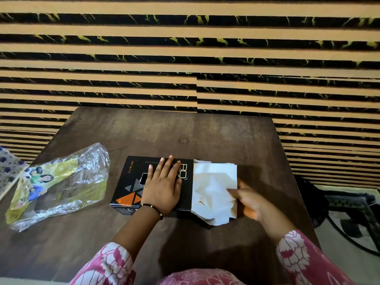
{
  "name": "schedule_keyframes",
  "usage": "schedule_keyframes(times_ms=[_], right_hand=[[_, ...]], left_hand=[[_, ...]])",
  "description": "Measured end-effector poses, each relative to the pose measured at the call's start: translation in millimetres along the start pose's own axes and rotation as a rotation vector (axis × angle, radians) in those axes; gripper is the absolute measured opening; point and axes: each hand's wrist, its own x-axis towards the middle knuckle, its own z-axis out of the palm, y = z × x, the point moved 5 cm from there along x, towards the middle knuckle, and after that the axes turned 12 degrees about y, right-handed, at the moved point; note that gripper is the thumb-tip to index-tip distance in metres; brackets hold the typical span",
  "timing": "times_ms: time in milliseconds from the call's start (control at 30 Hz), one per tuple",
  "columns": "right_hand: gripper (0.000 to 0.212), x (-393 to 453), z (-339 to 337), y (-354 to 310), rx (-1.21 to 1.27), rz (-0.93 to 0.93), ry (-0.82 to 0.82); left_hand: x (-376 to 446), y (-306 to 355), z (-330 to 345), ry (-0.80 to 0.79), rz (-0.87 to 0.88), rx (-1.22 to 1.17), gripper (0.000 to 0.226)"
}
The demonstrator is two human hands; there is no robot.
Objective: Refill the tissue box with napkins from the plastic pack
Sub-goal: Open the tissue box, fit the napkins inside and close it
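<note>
A black tissue box (131,182) with orange and grey triangles lies flat in the middle of the table. My left hand (164,186) rests flat on its top, fingers spread. A stack of white napkins (213,190) sticks out of the box's right end, rumpled at the near corner. My right hand (246,200) presses against the right side of the stack, fingers on the napkins. The clear plastic pack (59,184), with a yellow-green printed label, lies crumpled and flat at the left of the table.
The dark wooden table (205,136) stands against a wall of tan and black stripes. A floral cloth (8,167) shows at the far left edge. A dark metal stand (349,208) and floor lie to the right of the table.
</note>
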Motion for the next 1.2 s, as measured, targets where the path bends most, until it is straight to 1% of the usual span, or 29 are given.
schedule_keyframes(times_ms=[33, 167, 267, 300, 333, 367, 400, 433, 467, 500, 533, 567, 600, 633, 667, 700, 733, 767, 800, 833, 867, 900, 933, 967, 1000, 1067, 1133, 1200], right_hand=[[0.043, 3, 0, 0, -0.042, 0.012, 0.028], [0.05, 15, -11, 1, -0.066, -0.013, 0.182], [0.058, 16, -10, 9, -0.201, -0.022, 0.272], [0.061, 13, -11, 9, -0.286, -0.071, 0.339], [0.065, 7, -12, 5, -0.473, -0.184, 0.446], [0.066, 0, -11, -3, -0.73, -0.354, 0.568], [0.062, -11, -6, -13, -0.969, -0.584, 0.652], [0.054, -20, 3, -20, -1.096, -0.823, 0.655], [0.044, -27, 15, -25, -1.118, -0.986, 0.568], [0.036, -31, 29, -25, -1.125, -1.067, 0.414], [0.034, -32, 42, -22, -1.164, -1.098, 0.252], [0.036, -29, 55, -15, -1.263, -1.103, 0.11], [0.036, -25, 66, -7, -1.383, -1.081, 0.004], [0.033, -20, 73, 2, -1.485, -1.02, -0.092], [0.029, -18, 78, 11, -1.514, -0.934, -0.181], [0.026, -18, 80, 16, -1.446, -0.87, -0.253], [0.023, -20, 79, 18, -1.283, -0.833, -0.274], [0.021, -24, 74, 15, -1.093, -0.803, -0.239], [0.025, -25, 63, 9, -0.928, -0.785, -0.116], [0.033, -22, 46, 1, -0.827, -0.788, 0.084], [0.041, -19, 26, -3, -0.814, -0.758, 0.312], [0.047, -18, 7, -2, -0.841, -0.633, 0.487], [0.051, -16, -6, 3, -0.842, -0.467, 0.565], [0.051, -13, -11, 9, -0.81, -0.328, 0.547], [0.049, -13, -9, 15, -0.761, -0.262, 0.483], [0.047, -19, 1, 19, -0.694, -0.274, 0.414], [0.052, -26, 13, 15, -0.645, -0.325, 0.379], [0.055, -27, 23, 12, -0.622, -0.335, 0.343]], left_hand=[[0, 0, 0, -0.001, 0.002, 0.001, 0.072], [0, 0, 1, -0.007, -0.002, -0.003, 0.071], [1, -1, 0, -0.01, -0.005, 0.004, 0.072], [1, -1, 1, -0.011, -0.005, 0.008, 0.072], [1, -1, 1, -0.013, -0.005, 0.011, 0.072], [1, -1, 1, -0.014, -0.008, 0.012, 0.072], [1, -1, 1, -0.016, -0.01, 0.013, 0.071], [1, -1, 1, -0.02, -0.013, 0.016, 0.069], [1, -1, 1, -0.023, -0.015, 0.02, 0.065], [2, -2, 2, -0.028, -0.015, 0.019, 0.062], [2, -1, 2, -0.032, -0.014, 0.014, 0.061], [2, -2, 2, -0.032, -0.014, 0.008, 0.061], [1, -2, 2, -0.028, -0.013, 0.004, 0.062], [1, -1, 2, -0.023, -0.009, 0.001, 0.066], [0, -1, 2, -0.02, -0.005, -0.001, 0.069], [-1, -1, 1, -0.017, 0.0, -0.003, 0.071], [-2, -1, 2, -0.016, 0.002, -0.003, 0.072], [-2, -1, 1, -0.014, 0.002, 0.001, 0.072], [-2, -1, 1, -0.012, 0.003, 0.006, 0.072], [-1, 0, 1, -0.01, 0.003, 0.01, 0.072], [-1, 0, 0, -0.008, 0.002, 0.014, 0.073], [0, 0, 1, -0.007, -0.001, 0.017, 0.073], [0, 0, 1, -0.006, -0.003, 0.018, 0.073], [1, 0, 1, -0.006, -0.007, 0.013, 0.073], [1, 0, 1, -0.008, -0.01, 0.007, 0.07], [1, 0, 2, -0.017, -0.013, 0.012, 0.064], [1, 0, 2, -0.014, -0.016, 0.01, 0.062], [1, 0, 2, -0.008, -0.018, -0.001, 0.061]])
